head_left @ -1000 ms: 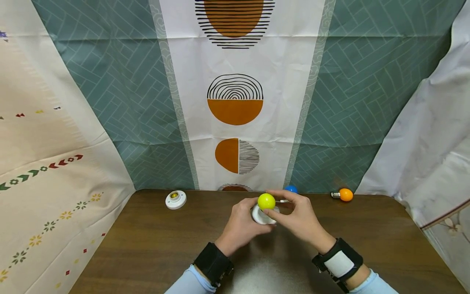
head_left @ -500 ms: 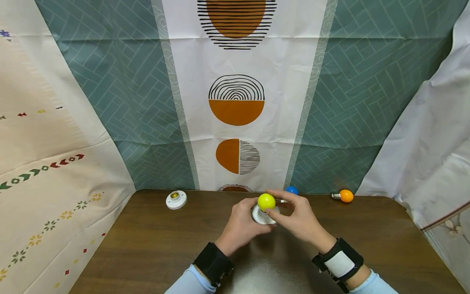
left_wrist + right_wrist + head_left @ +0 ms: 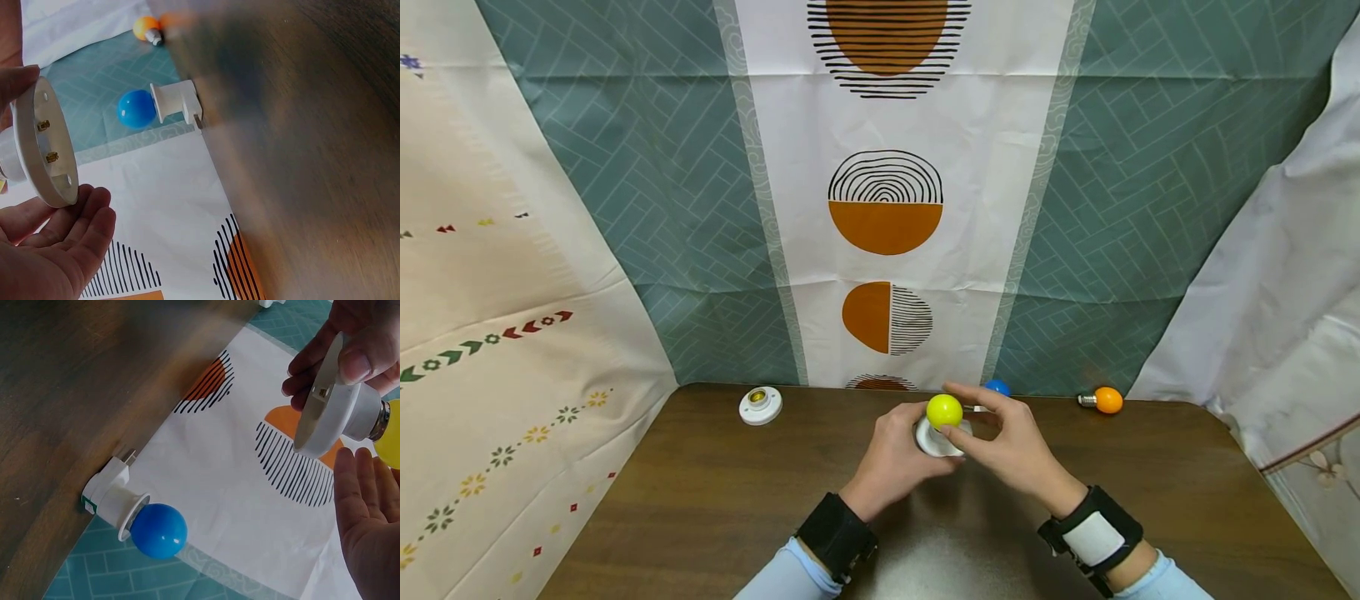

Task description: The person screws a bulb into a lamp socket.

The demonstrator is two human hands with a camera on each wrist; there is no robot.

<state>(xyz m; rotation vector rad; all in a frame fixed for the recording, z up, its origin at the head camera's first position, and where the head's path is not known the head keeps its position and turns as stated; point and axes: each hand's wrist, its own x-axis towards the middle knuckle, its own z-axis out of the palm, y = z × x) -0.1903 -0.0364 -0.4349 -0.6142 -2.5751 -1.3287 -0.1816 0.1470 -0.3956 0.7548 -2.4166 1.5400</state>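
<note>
In the head view, my left hand [image 3: 891, 462] grips a white round bulb holder [image 3: 930, 442] by its rim, above the table. A yellow-green bulb [image 3: 944, 411] stands in the holder's neck, its metal screw collar partly showing in the right wrist view. My right hand [image 3: 1011, 442] has its thumb and index finger around this bulb from the right. The holder's hollow underside [image 3: 57, 140], with brass terminals, faces the left wrist camera. From the right wrist, the other fingers of my right hand [image 3: 369, 519] look fairly straight beside the bulb.
Another white bulb holder [image 3: 760, 407] sits at the table's back left. Behind my right hand, a blue bulb [image 3: 159, 531] is fitted in a white plug-in socket [image 3: 115, 499]. An orange bulb [image 3: 1107, 400] lies at the back right. Patterned cloth [image 3: 880, 117] hangs behind the wooden table [image 3: 737, 500].
Both hands keep their hold on the holder and the bulb with almost no movement. My right index finger lifts very slightly. The head view shifts a little.
</note>
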